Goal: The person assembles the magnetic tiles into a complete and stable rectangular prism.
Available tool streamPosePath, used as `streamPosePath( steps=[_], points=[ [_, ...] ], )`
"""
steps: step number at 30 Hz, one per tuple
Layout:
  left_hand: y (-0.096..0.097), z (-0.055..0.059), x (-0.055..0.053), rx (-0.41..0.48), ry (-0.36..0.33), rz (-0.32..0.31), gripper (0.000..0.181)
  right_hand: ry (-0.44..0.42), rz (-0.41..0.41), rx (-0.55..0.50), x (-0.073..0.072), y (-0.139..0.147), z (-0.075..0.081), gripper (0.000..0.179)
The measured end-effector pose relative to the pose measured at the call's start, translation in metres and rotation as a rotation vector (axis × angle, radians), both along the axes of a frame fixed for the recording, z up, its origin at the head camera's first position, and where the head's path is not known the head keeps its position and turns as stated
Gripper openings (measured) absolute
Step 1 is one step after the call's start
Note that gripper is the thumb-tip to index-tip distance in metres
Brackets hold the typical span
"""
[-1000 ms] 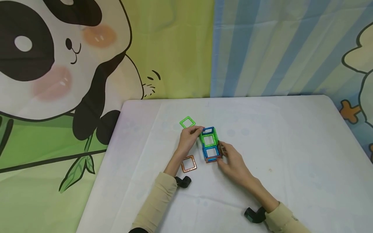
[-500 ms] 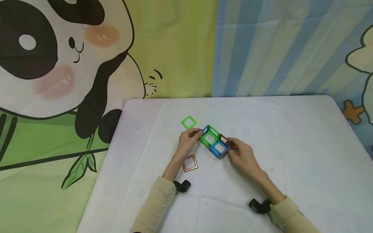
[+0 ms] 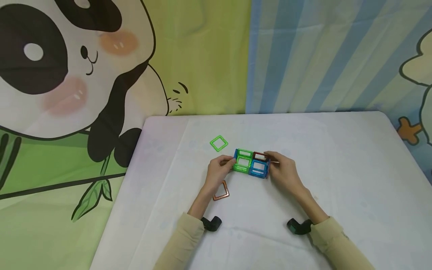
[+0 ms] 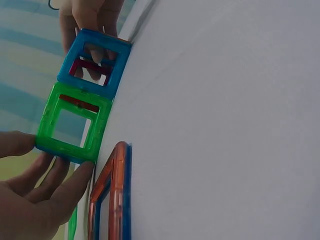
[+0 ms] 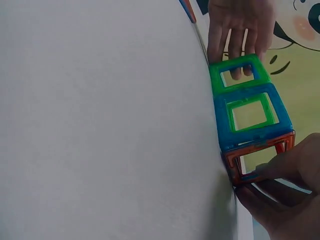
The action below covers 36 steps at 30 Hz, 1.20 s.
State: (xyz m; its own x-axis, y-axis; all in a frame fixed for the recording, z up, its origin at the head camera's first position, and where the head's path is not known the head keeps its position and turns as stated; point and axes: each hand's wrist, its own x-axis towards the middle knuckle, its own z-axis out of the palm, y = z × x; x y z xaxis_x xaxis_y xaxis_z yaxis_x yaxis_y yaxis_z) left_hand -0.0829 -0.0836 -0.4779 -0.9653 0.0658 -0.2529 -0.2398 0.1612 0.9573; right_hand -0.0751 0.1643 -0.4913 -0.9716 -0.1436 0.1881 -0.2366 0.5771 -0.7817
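Observation:
Two joined open cubes of see-through magnetic tiles, green on the left (image 3: 241,169) and blue on the right (image 3: 258,173), lie across the table between my hands. A blue tile closes the far left end, and dark red ones show at the back right. My left hand (image 3: 217,170) grips the left end; in the left wrist view its thumb and fingers span the green tile's (image 4: 46,120) edges. With thumb and fingers, my right hand (image 3: 285,170) pinches the right end, at an orange-red tile (image 5: 231,167) in the right wrist view.
One loose green square tile (image 3: 214,146) lies flat beyond my left hand. Nearer, partly behind my left wrist, is a loose orange square tile (image 3: 221,197). The white-covered table (image 3: 337,157) ends at a printed cloth backdrop (image 3: 202,56).
The tile block has turned from pointing away from me to lying left to right. My right hand has swung right and farther from me with its end; my left hand stays at the other.

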Motion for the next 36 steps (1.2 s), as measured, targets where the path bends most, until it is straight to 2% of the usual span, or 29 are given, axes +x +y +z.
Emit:
streamPosePath(
  steps=[9,12,16,22,24,26,36],
  points=[
    [0.004,-0.004,0.007,0.041,-0.012,0.001,0.029,-0.09,0.01,0.005,-0.017,0.009,-0.005,0.041],
    [0.005,-0.005,0.009,0.043,-0.013,-0.004,0.029,-0.157,0.044,0.02,-0.019,0.015,-0.003,0.04],
    [0.007,-0.005,0.009,0.045,-0.011,-0.007,0.03,-0.28,0.159,-0.003,-0.021,0.029,0.005,0.046],
    [0.006,-0.004,0.009,0.051,-0.011,-0.018,0.029,-0.435,0.405,-0.137,-0.024,0.052,0.012,0.076],
    [0.006,-0.003,0.008,0.047,-0.011,-0.014,0.028,-0.445,0.442,-0.155,-0.025,0.054,0.011,0.086],
    [0.005,-0.002,0.008,0.044,-0.008,-0.014,0.029,-0.441,0.447,-0.157,-0.026,0.052,0.009,0.09],
    [0.001,-0.003,0.006,0.047,-0.015,-0.009,0.028,-0.398,0.403,-0.186,-0.031,0.042,0.002,0.08]
  ],
)
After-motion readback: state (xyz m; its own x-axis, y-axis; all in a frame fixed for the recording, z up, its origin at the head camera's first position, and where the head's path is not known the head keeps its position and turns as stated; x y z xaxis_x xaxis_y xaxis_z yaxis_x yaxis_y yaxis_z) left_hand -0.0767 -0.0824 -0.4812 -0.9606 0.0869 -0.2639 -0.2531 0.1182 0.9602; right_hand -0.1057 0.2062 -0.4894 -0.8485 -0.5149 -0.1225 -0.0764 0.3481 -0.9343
